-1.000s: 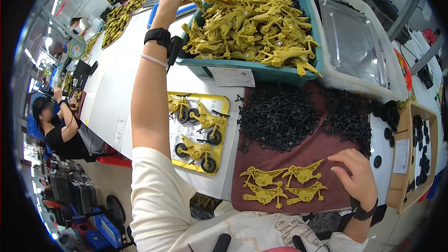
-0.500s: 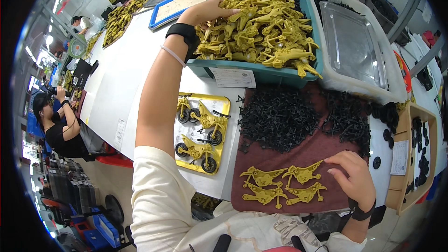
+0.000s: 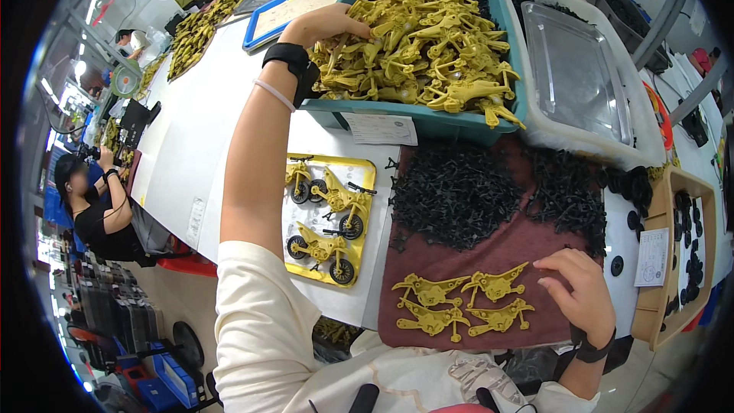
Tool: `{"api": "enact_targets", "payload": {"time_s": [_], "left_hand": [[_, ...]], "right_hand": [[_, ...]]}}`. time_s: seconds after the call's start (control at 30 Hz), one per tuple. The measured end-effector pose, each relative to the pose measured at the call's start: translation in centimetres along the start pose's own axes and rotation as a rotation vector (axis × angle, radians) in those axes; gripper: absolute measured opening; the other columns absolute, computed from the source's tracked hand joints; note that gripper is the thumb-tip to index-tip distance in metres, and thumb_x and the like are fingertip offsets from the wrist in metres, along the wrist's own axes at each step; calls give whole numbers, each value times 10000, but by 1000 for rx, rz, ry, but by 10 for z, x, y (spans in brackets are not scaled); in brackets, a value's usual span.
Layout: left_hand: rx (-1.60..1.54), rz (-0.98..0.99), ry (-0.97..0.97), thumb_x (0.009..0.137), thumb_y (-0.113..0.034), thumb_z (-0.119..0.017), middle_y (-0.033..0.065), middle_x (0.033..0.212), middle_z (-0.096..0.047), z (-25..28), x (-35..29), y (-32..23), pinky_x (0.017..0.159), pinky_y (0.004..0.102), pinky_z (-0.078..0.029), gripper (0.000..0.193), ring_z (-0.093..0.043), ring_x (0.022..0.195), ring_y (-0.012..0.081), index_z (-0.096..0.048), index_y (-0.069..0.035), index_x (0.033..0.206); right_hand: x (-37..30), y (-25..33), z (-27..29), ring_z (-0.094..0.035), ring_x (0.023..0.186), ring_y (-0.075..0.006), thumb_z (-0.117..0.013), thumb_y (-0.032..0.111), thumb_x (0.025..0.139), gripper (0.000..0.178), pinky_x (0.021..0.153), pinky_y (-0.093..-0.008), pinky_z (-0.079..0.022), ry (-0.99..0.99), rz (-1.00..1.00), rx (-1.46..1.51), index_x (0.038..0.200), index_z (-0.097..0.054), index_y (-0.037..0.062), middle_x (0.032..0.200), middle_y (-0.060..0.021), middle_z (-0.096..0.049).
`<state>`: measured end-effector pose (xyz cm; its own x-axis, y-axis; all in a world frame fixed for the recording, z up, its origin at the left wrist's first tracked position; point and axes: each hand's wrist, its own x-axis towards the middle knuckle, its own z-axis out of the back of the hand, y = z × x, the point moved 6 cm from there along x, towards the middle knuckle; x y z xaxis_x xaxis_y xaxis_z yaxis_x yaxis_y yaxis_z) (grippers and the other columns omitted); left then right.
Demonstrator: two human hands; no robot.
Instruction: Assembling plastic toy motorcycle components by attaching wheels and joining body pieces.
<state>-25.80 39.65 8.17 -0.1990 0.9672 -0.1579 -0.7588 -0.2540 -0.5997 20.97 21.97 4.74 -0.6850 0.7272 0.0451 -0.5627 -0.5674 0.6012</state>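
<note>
My left hand [image 3: 325, 24] reaches into the left side of a teal bin [image 3: 451, 128] heaped with yellow plastic motorbike body parts [image 3: 428, 46]. Its thumb lies over the pile, while the other fingers are mostly hidden, so its grip is unclear. On a maroon cloth [image 3: 413, 260] in front of me, several yellow body parts [image 3: 498, 316] lie in two rows. Beside them rests my right hand [image 3: 579, 291], open, fingers loosely curved and apart. Its fingertips are close to the tip of the upper right body part [image 3: 495, 284]; I cannot tell whether they touch.
Piles of small black parts [image 3: 459, 195] cover the cloth's far side. Left of it, a yellow-rimmed tray [image 3: 365, 241] holds toy motorbikes with black wheels. A tan box [image 3: 650, 321] of black wheels stands right, beyond a loose wheel [image 3: 617, 265]. A clear lidded tub [image 3: 581, 84] sits beside the bin.
My left hand has shifted slightly left and its thumb has drawn back toward the bin's left side. The right hand and the laid-out body parts stay put.
</note>
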Motion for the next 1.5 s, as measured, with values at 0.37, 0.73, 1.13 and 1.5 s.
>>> {"api": "enact_targets", "payload": {"time_s": [0.37, 0.73, 1.13, 1.5], "left_hand": [[-267, -93, -198, 779, -206, -708, 5, 778, -599, 33, -13, 15, 494, 211, -366, 233, -497, 593, 68, -643, -45, 934], [-627, -234, -342, 812, -216, -654, 49, 845, -648, 47, -98, -17, 625, 224, -460, 276, -589, 699, 107, -634, -1, 984], [-647, -134, 611, 726, -67, -720, 79, 983, -677, -133, -249, -138, 780, 260, -493, 470, -639, 850, 149, -578, 38, 1162], [-135, -372, 535, 695, -144, -755, 92, 846, -605, -205, -293, -152, 684, 304, -459, 486, -543, 749, 146, -541, -8, 1110]], "right_hand": [[-3, -3, 3, -591, 811, -298, -689, 70, 762, 212, 735, -374, -449, -28, -1, -7, 969, -672, 27, 895, -100, -651], [-6, 10, 8, -591, 787, -297, -696, 67, 753, 208, 716, -370, -451, -76, 86, 2, 956, -669, 28, 889, -101, -652], [-1, 47, 0, -615, 923, -165, -790, 282, 797, 860, 805, -274, -499, -252, 38, 1014, 1474, -307, 67, 1186, -117, -571], [-33, 39, -23, -585, 939, -90, -663, -6, 853, 250, 803, -231, -501, -258, 18, 828, 1096, -605, -13, 1015, -48, -608]]}}
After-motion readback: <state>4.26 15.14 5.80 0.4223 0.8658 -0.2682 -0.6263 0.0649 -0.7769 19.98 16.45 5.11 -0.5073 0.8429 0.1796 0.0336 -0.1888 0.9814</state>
